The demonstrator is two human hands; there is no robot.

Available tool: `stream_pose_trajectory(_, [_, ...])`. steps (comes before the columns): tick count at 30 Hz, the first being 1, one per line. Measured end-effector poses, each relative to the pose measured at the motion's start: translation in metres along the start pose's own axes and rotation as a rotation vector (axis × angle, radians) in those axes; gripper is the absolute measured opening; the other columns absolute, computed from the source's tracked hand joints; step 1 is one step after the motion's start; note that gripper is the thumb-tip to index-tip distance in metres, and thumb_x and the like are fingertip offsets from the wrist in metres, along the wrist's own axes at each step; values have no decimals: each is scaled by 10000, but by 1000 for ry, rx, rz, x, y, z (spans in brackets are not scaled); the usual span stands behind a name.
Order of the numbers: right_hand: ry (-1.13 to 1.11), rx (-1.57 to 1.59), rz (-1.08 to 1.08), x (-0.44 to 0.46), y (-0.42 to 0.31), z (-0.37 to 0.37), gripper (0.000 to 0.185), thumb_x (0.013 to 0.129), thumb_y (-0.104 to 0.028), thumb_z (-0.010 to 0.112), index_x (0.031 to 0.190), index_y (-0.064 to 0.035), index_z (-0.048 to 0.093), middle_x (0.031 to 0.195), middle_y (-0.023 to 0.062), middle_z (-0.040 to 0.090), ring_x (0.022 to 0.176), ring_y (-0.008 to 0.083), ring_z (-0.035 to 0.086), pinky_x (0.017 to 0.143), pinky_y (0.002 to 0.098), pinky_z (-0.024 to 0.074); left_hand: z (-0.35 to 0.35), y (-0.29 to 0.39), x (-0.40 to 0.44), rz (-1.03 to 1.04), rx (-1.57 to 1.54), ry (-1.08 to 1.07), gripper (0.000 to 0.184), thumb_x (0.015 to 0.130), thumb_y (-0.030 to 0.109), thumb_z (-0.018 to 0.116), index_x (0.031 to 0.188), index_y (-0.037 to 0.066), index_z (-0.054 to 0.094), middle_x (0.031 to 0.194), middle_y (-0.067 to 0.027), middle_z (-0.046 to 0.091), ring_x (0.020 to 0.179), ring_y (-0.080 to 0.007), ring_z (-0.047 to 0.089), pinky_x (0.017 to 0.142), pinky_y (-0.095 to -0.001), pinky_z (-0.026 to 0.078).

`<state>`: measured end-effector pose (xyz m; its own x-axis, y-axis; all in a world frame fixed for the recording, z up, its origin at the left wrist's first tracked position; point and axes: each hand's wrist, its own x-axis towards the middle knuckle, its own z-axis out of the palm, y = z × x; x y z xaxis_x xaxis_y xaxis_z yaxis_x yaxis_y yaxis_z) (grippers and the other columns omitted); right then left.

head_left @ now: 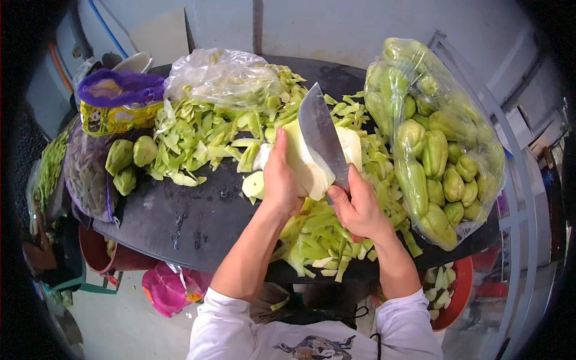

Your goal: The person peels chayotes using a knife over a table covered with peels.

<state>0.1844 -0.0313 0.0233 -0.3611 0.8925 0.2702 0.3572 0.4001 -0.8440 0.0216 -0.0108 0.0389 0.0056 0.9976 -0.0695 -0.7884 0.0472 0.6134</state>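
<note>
The peeled vegetable [313, 174] is held up above the middle of the tabletop [174, 222]; I see it in the left hand [281, 174], thumb laid along its side. The right hand [359, 207] is closed around the handle of a broad knife [322, 129], whose blade lies across the vegetable with its tip upward (from my distant seat I cannot tell how deep the edge sits, if at all). Around and below both hands I see green peelings [195, 129] in loose heaps, with a pale round slice [254, 185] near the left wrist. A crumpled clear bag [219, 75] rests on the far heap. On my right stands a clear sack of green squashes [436, 153]; on my left, three loose squashes [119, 157] sit beside a purple mesh sack [87, 174]. Lower down, a red bucket [461, 300] holds pale pieces, and a pink bag [165, 288] lies across from it.
</note>
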Motion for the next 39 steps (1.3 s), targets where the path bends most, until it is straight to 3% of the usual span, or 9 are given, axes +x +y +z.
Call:
stream_pose_trajectory(9, [-7,-32,-14,0,3,3,352,983,-287,555,1020,47,447,656,209,587,597,417,597,515,457,420,1,1,-1,-17,61,17,500,1029,462,373,1238,28,506,1117,-125,619,981,-245,638,852,-412,535])
stream_pose_trajectory(11, [46,-72,-26,-3,6,8,353,986,-293,547,1021,43,445,656,209,588,600,414,603,520,459,422,2,-6,-1,134,46,62,491,1031,461,372,1215,28,511,1091,-124,619,971,-236,639,842,-410,539])
stream_pose_trajectory(15, [-18,31,36,-1,-8,2,376,1000,-312,523,1055,50,435,650,195,588,576,359,607,532,432,440,-3,3,2,-2,155,70,518,1004,512,402,1240,69,526,1123,-114,625,998,-272,641,880,-440,527])
stream_pose_trajectory(19, [0,78,-3,0,-1,10,414,1006,-335,512,1086,60,417,656,175,591,557,319,588,537,406,449,-2,-4,-1,78,97,119,520,1003,514,403,1240,67,526,1113,-117,627,985,-276,646,866,-434,533])
stream_pose_trajectory(28, [-52,80,52,-1,-5,12,396,1007,-321,513,1079,53,404,687,179,592,593,318,589,565,409,460,0,4,-3,12,227,94,517,1009,500,398,1220,48,531,1098,-116,623,970,-261,643,860,-433,532])
stream_pose_trajectory(30, [-30,85,26,-1,-4,13,391,1006,-313,517,1079,54,402,693,183,595,595,324,591,569,411,462,-3,-4,2,108,165,169,513,1007,499,403,1214,48,532,1079,-118,627,940,-256,649,837,-425,539])
stream_pose_trajectory(35, [-40,122,29,-2,-1,10,384,1003,-293,527,1102,58,404,717,197,607,615,356,608,578,423,464,-9,0,1,60,266,86,510,1009,498,410,1194,37,526,1063,-107,615,934,-214,628,827,-374,525])
stream_pose_trajectory(36, [-69,81,37,-2,-4,5,399,1002,-300,528,1117,62,406,717,198,606,616,351,611,577,423,466,-11,1,0,-6,305,65,515,1011,500,418,1177,23,519,1047,-99,603,928,-178,610,812,-331,515])
stream_pose_trajectory(39, [-65,51,12,-1,3,7,428,1000,-317,531,1145,68,409,699,175,600,592,308,602,560,405,462,-4,-11,1,71,210,181,508,1011,492,420,1185,27,526,1056,-94,612,931,-176,613,808,-334,514])
